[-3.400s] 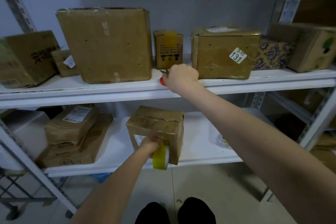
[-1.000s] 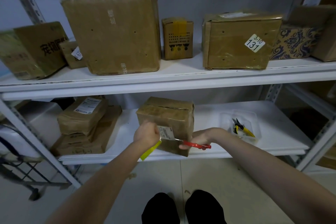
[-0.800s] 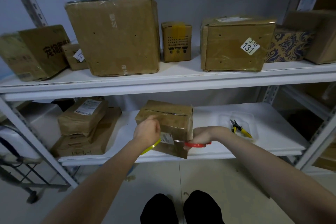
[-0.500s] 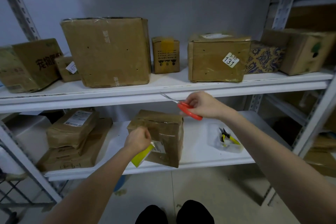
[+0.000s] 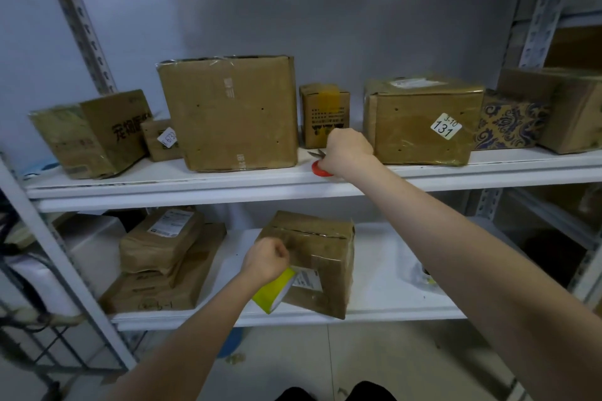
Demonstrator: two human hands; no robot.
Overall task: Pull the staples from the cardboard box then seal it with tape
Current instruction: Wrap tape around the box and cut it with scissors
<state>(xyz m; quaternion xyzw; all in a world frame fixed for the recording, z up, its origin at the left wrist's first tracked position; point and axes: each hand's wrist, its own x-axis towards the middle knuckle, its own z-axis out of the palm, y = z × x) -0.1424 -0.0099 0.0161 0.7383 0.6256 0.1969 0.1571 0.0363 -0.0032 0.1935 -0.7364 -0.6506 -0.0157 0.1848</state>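
A taped brown cardboard box (image 5: 325,257) with a white label stands on the lower shelf (image 5: 384,299). My left hand (image 5: 265,259) is closed on a yellow tape roll (image 5: 275,291) held against the box's front left corner. My right hand (image 5: 347,150) rests on the upper shelf (image 5: 423,177), gripping red-handled scissors (image 5: 319,166) whose blades point left; the red handle sits at the shelf's front edge.
Several taped boxes line the upper shelf: a big one (image 5: 228,114), a small one (image 5: 324,114), one labelled 131 (image 5: 423,120). Wrapped parcels (image 5: 163,257) are stacked at lower left. A clear tray (image 5: 426,275) with yellow pliers lies behind my right forearm. Metal uprights flank both sides.
My right hand lifted the scissors from the box's front up to the upper shelf and set them down on its edge. My left hand stayed at the box with the tape roll.
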